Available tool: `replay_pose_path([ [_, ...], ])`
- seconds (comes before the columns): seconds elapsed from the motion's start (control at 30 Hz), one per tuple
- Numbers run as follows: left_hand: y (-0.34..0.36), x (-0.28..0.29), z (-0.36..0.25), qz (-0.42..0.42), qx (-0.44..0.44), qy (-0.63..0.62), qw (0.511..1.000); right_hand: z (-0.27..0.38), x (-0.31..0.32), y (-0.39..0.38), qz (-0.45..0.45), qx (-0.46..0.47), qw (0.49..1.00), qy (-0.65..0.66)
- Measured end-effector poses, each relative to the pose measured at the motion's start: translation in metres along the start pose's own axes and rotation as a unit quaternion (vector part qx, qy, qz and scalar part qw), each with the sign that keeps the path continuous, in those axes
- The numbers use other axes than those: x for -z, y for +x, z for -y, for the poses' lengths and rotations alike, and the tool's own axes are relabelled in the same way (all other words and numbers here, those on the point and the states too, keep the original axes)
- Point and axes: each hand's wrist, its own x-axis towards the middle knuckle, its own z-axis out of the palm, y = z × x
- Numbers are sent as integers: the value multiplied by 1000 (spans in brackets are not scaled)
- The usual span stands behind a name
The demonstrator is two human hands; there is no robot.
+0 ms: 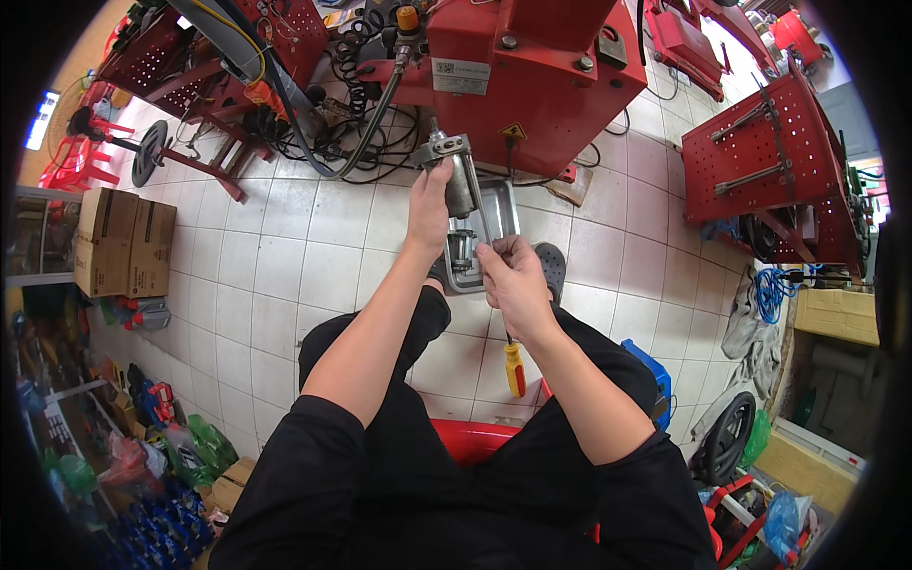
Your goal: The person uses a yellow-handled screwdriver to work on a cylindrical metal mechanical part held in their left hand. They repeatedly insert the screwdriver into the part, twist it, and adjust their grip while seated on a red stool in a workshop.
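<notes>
My left hand [432,209] is wrapped round a metal cylinder [460,190] with a square end block, held tilted above a tray. Close by on the right, my right hand [516,280] is closed, thumb and fingers pinched together. A screwdriver [515,370] with a yellow and red handle hangs below that hand, its shaft running up into the grip. A thin metal rod [483,204] beside the cylinder leads down to the right fingertips; I cannot tell whether it joins the screwdriver. In the grey metal tray [505,199] lies a small metal part [462,249].
Ahead stands a red machine [541,95] with hoses and black cables at its left. Red perforated panels [760,171] are at both sides. Cardboard boxes [123,242] sit at the left on the tiled floor [294,256]. A red seat [475,437] shows between my legs.
</notes>
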Motion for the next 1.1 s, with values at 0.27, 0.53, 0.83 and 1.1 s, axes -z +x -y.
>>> replay_pose_path([
  [0.27,1,2,1,8,-9,16,1000,5,3,0,30,-28,997,66],
  [0.53,1,4,0,12,-17,19,1000,7,-1,0,-19,-18,999,40],
  [0.83,-12,-7,-18,48,2,78,996,0,-3,0,1,57,998,10],
  [1.1,-5,5,-12,98,60,49,992,12,3,-2,86,-24,993,74],
])
